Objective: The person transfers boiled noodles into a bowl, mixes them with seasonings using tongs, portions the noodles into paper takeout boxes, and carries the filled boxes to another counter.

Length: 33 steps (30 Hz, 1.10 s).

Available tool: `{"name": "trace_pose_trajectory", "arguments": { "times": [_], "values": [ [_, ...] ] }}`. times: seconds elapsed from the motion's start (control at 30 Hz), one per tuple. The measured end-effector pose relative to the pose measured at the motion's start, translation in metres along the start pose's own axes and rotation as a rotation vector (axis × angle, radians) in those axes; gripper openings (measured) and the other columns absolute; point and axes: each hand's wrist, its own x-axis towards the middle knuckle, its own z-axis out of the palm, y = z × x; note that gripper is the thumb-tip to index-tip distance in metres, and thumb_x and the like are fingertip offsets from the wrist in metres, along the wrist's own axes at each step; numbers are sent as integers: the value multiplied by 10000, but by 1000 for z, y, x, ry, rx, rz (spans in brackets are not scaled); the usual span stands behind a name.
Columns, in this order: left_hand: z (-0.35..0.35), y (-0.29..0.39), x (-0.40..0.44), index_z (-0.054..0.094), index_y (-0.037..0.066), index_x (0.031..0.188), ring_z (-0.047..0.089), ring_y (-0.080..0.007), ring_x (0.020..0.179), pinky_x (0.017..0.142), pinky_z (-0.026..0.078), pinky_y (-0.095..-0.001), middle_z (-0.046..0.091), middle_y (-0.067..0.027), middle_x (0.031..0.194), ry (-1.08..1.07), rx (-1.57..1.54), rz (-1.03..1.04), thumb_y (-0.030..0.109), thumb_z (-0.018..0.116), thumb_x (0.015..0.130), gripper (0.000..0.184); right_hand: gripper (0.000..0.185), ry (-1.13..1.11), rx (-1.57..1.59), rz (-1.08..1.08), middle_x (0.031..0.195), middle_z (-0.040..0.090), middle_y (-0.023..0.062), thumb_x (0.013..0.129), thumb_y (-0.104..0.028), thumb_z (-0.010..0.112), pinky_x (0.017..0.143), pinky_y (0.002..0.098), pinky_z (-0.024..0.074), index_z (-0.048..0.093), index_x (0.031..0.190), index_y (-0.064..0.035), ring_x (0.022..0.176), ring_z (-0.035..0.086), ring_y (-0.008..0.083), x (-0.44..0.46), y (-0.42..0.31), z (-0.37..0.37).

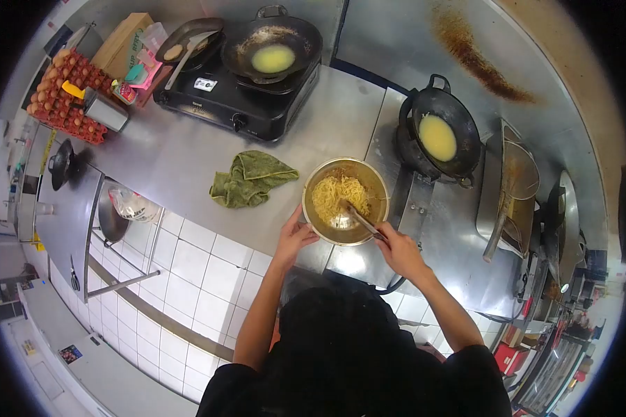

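Observation:
A steel mixing bowl (377, 182) filled with yellow noodles (337, 194) stands near the counter's front edge. At its lower left rim is my left hand (297, 238), with the thumb up along the wall and the fingers bent at the rim. My right hand (399, 251) is closed round the handle of what look like metal tongs (360, 219); their lower end sits among the noodles. A crumpled green cloth (252, 179) lies left of the bowl.
Behind the bowl, a black wok (240, 52) with yellow liquid rests on a portable gas stove (219, 111). Another wok (459, 115) with yellow liquid stands to the right. Strainers (519, 170) lie farther right. Egg trays (73, 104) are stacked at the far left.

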Motion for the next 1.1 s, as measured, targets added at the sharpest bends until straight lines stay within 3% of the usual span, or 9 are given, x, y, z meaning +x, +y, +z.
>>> {"name": "trace_pose_trajectory", "arguments": {
  "times": [0.17,0.33,0.47,0.53,0.63,0.77,0.97,1.03,1.1],
  "values": [
    [-3,-3,1,235,171,1606,698,-198,931,852,602,-347,657,-90,1016,-12,-5,-5,122,602,1007,704,316,-88,51,30,1010,677,173,933,-162,656,800,482,532,542,1227,-142,937,674,394,-5,14,-31],
    [2,2,-1,249,150,1601,700,-210,914,865,609,-370,651,-92,1004,7,6,-7,94,599,992,704,313,-218,-51,91,1069,555,188,946,-223,665,860,480,508,558,1232,-156,978,640,401,13,8,-35],
    [7,6,-3,254,151,1599,704,-219,923,873,610,-377,659,-104,1029,4,-31,-5,90,602,991,703,324,-279,-136,92,1097,605,238,960,-263,646,877,520,503,553,1245,-141,1003,655,411,48,0,-21],
    [6,2,-2,258,152,1598,706,-222,929,878,611,-384,664,-112,1041,36,-40,-2,79,593,994,695,337,-55,-97,49,1084,662,285,974,-282,618,838,546,523,549,1263,-123,967,679,434,62,6,-3],
    [2,-1,-3,257,152,1598,709,-227,933,876,613,-387,661,-116,1042,10,-27,13,74,583,999,687,349,-87,-279,47,1030,689,299,982,-269,598,773,551,546,550,1288,-107,901,690,454,63,-5,7],
    [3,-2,-2,273,206,1599,698,-186,928,858,602,-353,656,-90,1040,5,-46,23,116,577,1013,666,338,-49,-293,-71,984,698,274,993,-241,579,728,527,560,564,1307,-117,853,687,457,49,6,1],
    [2,-1,-3,272,197,1598,700,-192,928,869,600,-358,665,-99,1040,-2,-30,9,116,574,1016,661,342,98,-140,-128,1019,707,237,984,-172,601,751,507,561,590,1316,-93,880,686,442,0,-21,-47],
    [-1,-4,-1,271,200,1599,700,-193,934,873,599,-358,664,-108,1087,-7,-49,-3,144,600,1010,677,367,164,-103,-183,1042,702,232,959,-107,640,731,430,561,598,1323,-78,856,692,421,-13,-24,-61],
    [-1,-3,-3,275,175,1595,697,-225,975,885,597,-375,655,-118,1093,-2,-56,-2,135,597,1007,672,368,179,-106,-169,1037,710,224,948,-104,654,739,440,568,603,1311,-73,867,702,405,-24,-37,-75]
  ]
}}
